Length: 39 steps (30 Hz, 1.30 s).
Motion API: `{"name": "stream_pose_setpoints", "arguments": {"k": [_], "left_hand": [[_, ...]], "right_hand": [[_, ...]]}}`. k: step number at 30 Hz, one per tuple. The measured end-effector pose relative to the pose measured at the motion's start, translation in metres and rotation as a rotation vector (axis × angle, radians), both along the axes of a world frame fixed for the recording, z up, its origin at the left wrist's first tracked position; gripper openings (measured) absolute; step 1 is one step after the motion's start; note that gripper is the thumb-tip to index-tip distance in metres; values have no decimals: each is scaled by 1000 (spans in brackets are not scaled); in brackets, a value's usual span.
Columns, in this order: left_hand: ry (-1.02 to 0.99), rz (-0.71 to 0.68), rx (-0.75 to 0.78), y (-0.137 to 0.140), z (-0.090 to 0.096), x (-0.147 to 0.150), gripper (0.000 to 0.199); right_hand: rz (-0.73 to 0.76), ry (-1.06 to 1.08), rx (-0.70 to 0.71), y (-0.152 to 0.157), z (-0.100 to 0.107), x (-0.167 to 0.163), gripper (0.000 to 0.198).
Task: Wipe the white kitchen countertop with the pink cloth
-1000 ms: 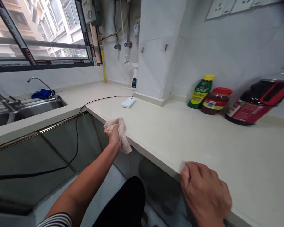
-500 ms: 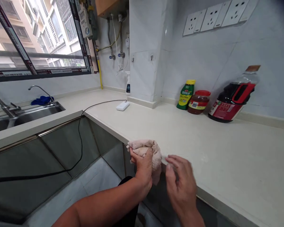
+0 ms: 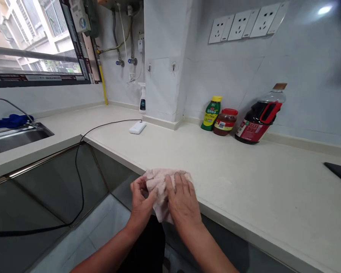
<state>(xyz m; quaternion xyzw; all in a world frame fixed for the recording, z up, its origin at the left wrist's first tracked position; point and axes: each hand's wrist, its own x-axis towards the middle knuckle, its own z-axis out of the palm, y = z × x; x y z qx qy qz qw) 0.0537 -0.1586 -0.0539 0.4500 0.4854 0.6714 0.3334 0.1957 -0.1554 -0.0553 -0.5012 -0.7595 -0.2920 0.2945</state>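
Cream kitchen countertop (image 3: pixel 244 167), both hands bunching a rag at its front edge.

Left hand (image 3: pixel 140 199) and right hand (image 3: pixel 183 199) were both closed on the crumpled pale pink cloth (image 3: pixel 159 185), which lay half on the counter lip and half hanging over it. Gathering it into a firm, even pad, with loose corners tucked in, would probably serve best. Farther back stood a white power bank (image 3: pixel 137 127) with its black cable (image 3: pixel 79 151), a green squeeze bottle (image 3: pixel 211 113), a red-lidded jar (image 3: pixel 225 122) and a dark sauce jug (image 3: pixel 258 119).
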Motion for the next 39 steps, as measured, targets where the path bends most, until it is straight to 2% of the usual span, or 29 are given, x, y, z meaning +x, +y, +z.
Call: {"name": "stream_pose_setpoints", "arguments": {"k": [2,3,5,8,13,17,21,25,28,30,32,35,37,39], "left_hand": [[246,124,137,12,5,-11,39],[353,138,193,19,9,-15,32],[518,75,268,33,22,-18,19],[649,-42,305,51,44,-16,13],[753,-165,350,63,63,-7,13],[903,-248,374,70,59,0,14],[1076,-326,382,85,53,12,16],[1171,-419,411,97,55,28,21],[1188,-417,439,98,57,39,21],[1169,-361,457,97,56,43,20],[1144,-312,465,96,55,44,21],[1143,-298,459,98,54,44,25],[1167,-288,445,98,56,43,26],[1207,-268,427,98,59,43,28]], "right_hand": [[-7,14,-48,17,6,-21,47],[-4,26,-71,25,8,-31,46],[-5,46,-103,40,11,-46,44],[9,64,-112,49,10,-52,46],[79,57,-64,30,10,-22,52],[86,0,21,-6,9,37,47],[15,-119,12,-62,-5,139,44],[-209,-164,-59,-130,-23,247,41],[-364,-109,-43,-162,-29,287,45],[-444,-55,-10,-165,-28,284,49],[-509,23,17,-152,-26,259,55],[-530,128,58,-113,-22,194,58],[-470,161,63,-82,-20,144,53],[-375,179,147,-53,-20,99,44]]}}
